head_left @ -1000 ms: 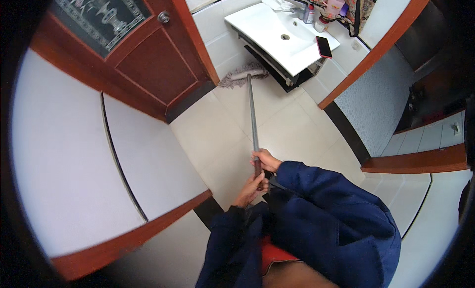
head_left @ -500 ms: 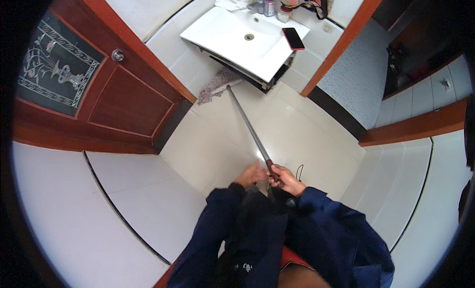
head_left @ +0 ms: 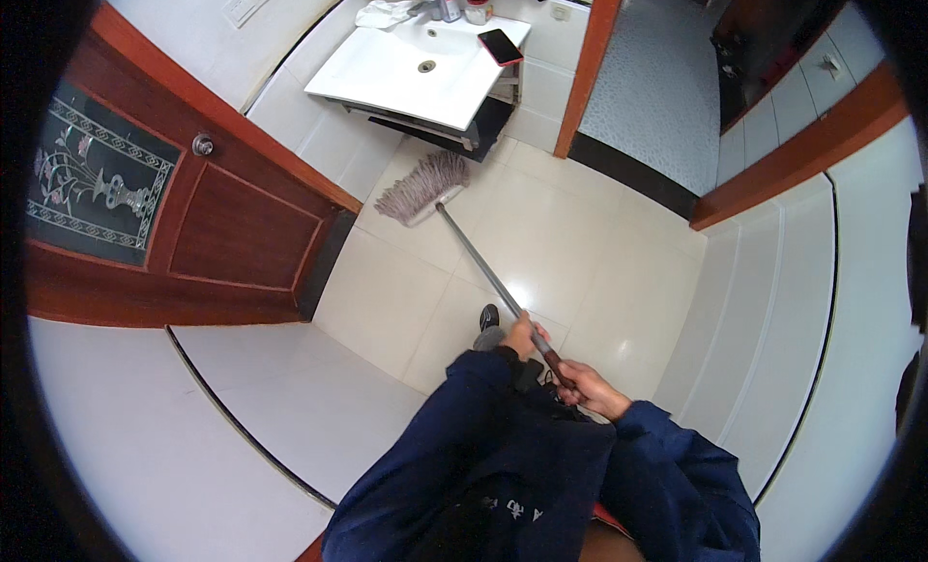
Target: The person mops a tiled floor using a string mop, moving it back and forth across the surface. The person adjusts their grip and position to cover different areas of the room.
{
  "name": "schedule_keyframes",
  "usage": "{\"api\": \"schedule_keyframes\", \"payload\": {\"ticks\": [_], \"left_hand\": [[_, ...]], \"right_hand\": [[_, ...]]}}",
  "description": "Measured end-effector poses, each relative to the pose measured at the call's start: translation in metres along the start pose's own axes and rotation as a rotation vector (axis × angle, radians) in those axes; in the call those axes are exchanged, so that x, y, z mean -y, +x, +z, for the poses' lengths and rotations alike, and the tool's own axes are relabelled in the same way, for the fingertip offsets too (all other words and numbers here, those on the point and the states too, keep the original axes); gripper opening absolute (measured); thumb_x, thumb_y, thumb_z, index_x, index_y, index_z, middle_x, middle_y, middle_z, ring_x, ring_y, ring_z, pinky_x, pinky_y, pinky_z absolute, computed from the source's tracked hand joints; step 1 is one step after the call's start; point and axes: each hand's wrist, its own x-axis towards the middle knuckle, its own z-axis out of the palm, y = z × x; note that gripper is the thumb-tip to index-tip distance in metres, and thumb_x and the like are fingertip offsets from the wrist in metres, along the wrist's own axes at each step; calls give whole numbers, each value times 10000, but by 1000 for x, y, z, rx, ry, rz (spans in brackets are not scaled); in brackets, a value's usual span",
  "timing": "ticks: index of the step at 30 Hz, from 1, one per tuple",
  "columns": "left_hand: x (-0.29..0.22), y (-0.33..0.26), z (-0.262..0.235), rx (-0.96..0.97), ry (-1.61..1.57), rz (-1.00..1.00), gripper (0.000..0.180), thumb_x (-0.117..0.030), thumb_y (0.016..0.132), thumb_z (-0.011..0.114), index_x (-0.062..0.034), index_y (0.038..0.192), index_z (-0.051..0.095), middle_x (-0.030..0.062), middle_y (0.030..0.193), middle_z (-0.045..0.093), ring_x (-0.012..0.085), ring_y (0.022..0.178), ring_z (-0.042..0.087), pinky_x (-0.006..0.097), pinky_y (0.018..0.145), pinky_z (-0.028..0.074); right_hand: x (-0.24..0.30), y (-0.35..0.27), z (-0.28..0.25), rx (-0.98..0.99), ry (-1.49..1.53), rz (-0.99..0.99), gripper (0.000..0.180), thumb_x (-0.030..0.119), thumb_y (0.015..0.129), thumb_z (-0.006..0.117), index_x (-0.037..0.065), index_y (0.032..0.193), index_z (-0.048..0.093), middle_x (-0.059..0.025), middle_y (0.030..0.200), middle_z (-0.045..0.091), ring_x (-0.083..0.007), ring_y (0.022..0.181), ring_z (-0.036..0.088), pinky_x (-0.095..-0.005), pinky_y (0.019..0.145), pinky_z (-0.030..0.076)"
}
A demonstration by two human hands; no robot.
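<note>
A mop (head_left: 480, 262) with a long grey pole slants away from me to its head of greyish-pink strands (head_left: 422, 187), which lies spread on the tiled floor just in front of the washbasin cabinet. My left hand (head_left: 523, 337) is wrapped round the pole above its brown grip. Lower down, at the brown end nearest my body, my right hand (head_left: 592, 389) is closed on the same handle. Part of the grip is hidden under the right fingers.
A white washbasin (head_left: 387, 74) holds a phone (head_left: 500, 47), a cloth (head_left: 383, 14) and bottles by the tap. The brown door (head_left: 246, 214) stands at left, a doorway with a dark sill (head_left: 633, 171) at right. My shoe (head_left: 489, 317) shows beside the pole.
The mop head has come out from beneath the washbasin toward me, its strands now fanned out. My left hand has closed on the pole; my right hand has shifted down and right.
</note>
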Motion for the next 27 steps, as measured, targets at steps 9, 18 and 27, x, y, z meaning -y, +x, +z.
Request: {"api": "schedule_keyframes", "payload": {"ticks": [9,18,27], "left_hand": [[77,-4,38,-296,-338,-780,556,-490,886,344,8,1128,288,138,851,420,301,725,471,558,724,446],[-82,90,-39,205,215,-225,483,-477,895,338,-5,947,429,160,751,493,309,721,525,483,726,457],[-236,193,-26,-294,-12,-277,454,-435,918,283,0,911,411,112,604,453,278,513,496,451,538,484]], "right_hand": [[-71,-67,-77,-297,-320,-253,359,310,894,463,49,1137,494,-9,770,546,-96,593,476,-231,519,384],[62,81,9,-229,-144,-85,400,308,895,459,98,1231,409,6,690,471,-78,509,395,-200,427,317],[178,196,50,-159,-143,-89,433,326,921,406,192,1316,292,-16,698,424,-68,454,305,-192,375,246]]}}
